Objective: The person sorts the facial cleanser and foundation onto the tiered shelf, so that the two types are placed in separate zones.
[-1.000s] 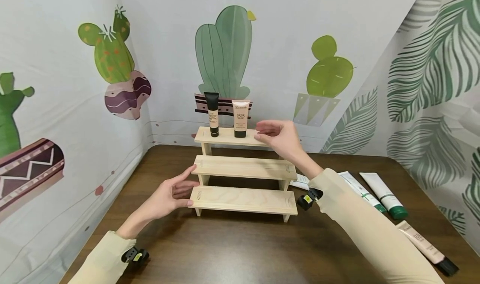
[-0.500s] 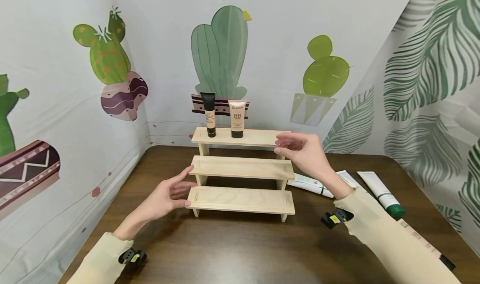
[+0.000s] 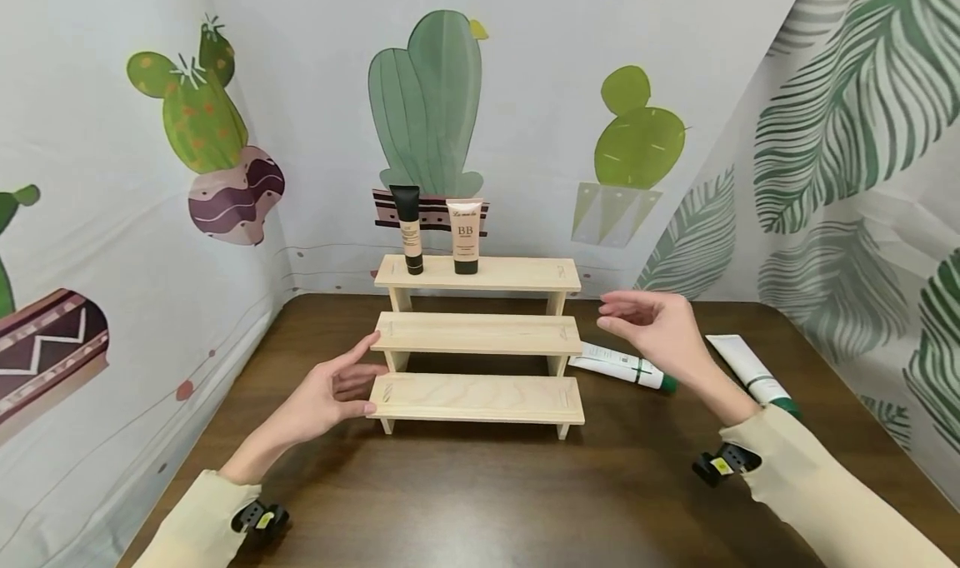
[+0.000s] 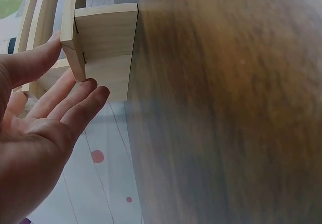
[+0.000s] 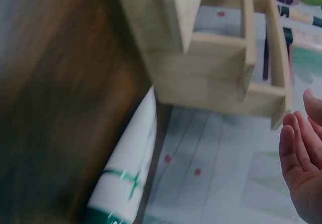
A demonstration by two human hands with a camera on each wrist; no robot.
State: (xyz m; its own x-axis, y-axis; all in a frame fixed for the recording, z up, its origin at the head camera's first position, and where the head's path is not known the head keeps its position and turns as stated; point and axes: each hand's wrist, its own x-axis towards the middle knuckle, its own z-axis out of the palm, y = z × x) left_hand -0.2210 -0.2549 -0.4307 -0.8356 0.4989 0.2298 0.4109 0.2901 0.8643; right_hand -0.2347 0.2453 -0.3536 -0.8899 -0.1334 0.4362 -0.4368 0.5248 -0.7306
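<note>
A three-tier wooden display stand (image 3: 480, 335) sits on the brown table. My left hand (image 3: 326, 397) touches its left side: the index finger meets the middle tier's end, the thumb the bottom tier's corner. In the left wrist view its fingers (image 4: 75, 100) lie fairly straight beside the stand. On the top tier, toward the left, two tubes stand upright: a slim black-and-beige tube (image 3: 408, 231) and a wider BB cream tube (image 3: 465, 236). My right hand (image 3: 663, 335) hovers right of the stand, fingers loosely bent, holding nothing. Below it lies a white tube with a green cap (image 3: 618, 366).
Another white tube (image 3: 750, 372) with a green cap lies farther right, partly behind the right sleeve (image 3: 817, 476). A white cloth with cactus prints (image 3: 525, 93) hangs behind the table (image 3: 435, 501). The black wrist cameras (image 3: 723, 464) sit on both cuffs.
My right hand has moved away from the top tier, to the right and lower. My left hand stays at the stand. The whole head view has shifted slightly; the BB tube on the table is out of sight.
</note>
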